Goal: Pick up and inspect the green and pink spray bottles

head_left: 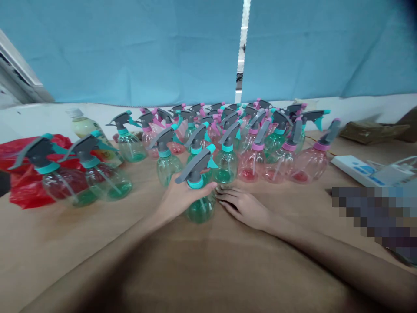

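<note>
A clear green spray bottle [199, 211] with a grey trigger head and turquoise collar stands upright on the wooden table in front of me. My left hand [177, 196] is closed around it just below the collar, thumb across the near side. To its right, my right hand [249, 208] lies low on the tabletop, fingers stretched toward the bottle's base and holding nothing. Whether its fingertips touch the bottle I cannot tell. Just behind stand another green spray bottle [224, 167] and a pink spray bottle [250, 167].
Several more green and pink spray bottles crowd the back. At left, two green spray bottles [109, 184] stand before a red plastic bag [28, 191] and a white-capped bottle [80, 124]. A white power strip [353, 169] with cables lies at right. Blue cloth [146, 52] covers the wall.
</note>
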The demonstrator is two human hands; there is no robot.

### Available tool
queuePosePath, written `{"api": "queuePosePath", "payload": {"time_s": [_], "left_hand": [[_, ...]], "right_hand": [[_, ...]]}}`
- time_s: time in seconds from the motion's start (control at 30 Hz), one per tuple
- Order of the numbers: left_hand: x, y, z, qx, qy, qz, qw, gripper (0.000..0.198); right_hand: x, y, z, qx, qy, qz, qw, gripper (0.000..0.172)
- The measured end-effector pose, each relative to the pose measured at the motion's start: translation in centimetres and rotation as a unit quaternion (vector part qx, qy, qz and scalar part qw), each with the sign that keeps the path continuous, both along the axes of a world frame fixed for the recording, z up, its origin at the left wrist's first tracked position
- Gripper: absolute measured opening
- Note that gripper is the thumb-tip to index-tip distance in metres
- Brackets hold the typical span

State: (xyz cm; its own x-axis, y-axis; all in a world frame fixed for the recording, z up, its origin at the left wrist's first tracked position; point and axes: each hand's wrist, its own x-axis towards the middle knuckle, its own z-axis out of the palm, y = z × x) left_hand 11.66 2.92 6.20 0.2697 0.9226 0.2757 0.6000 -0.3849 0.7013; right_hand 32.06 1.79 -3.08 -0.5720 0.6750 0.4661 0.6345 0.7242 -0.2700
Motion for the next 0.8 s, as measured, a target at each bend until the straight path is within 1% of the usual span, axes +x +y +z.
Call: {"api": "queuePosePath", "payload": {"time_s": [0.13,0.23,0.33,0.4,0.47,0.57,0.63,0.7,0.8], "left_hand": [[-1.0,-0.6,-0.4,-0.011,-0.043,-0.032,0.998,0.04],[-1.6,-1.6,-0.7,0.003,-0.008,-0.029,1.0,0.047],[-2.1,-2.9,-1.0,0.035,0.031,-0.032,0.998,0.054],[-2.4,-3.8,-1.2,0.046,0.053,-0.034,0.997,0.056],[-3.1,-4.4,-1.4,0.047,0.07,-0.022,0.996,0.057],[-5.0,-5.0,-1.5,0.063,0.087,0.012,0.994,0.057],[-6.8,-5.1,-1.5,0.1,0.107,0.042,0.988,0.056],[-8.9,-5.0,-1.2,0.141,0.136,0.071,0.978,0.055],[-11.8,-4.6,-0.9,0.156,0.161,0.113,0.968,0.054]], "right_hand": [[0.1,0.1,-0.1,0.0,0.002,0.004,1.0,0.031],[0.2,0.2,-0.2,0.002,0.002,0.004,1.0,0.03],[0.2,0.1,-0.1,0.001,-0.01,0.0,1.0,0.03],[0.1,0.0,0.2,-0.001,-0.026,-0.004,1.0,0.03],[-0.2,-0.2,0.7,-0.01,-0.045,-0.021,0.999,0.029],[-1.0,-0.5,1.8,-0.022,-0.062,-0.062,0.996,0.026],[-1.9,-0.5,2.7,-0.022,-0.059,-0.081,0.995,0.026],[-3.2,-0.4,3.6,-0.017,-0.043,-0.097,0.994,0.027],[-5.5,-0.2,5.0,-0.001,0.0,-0.124,0.992,0.028]]}}
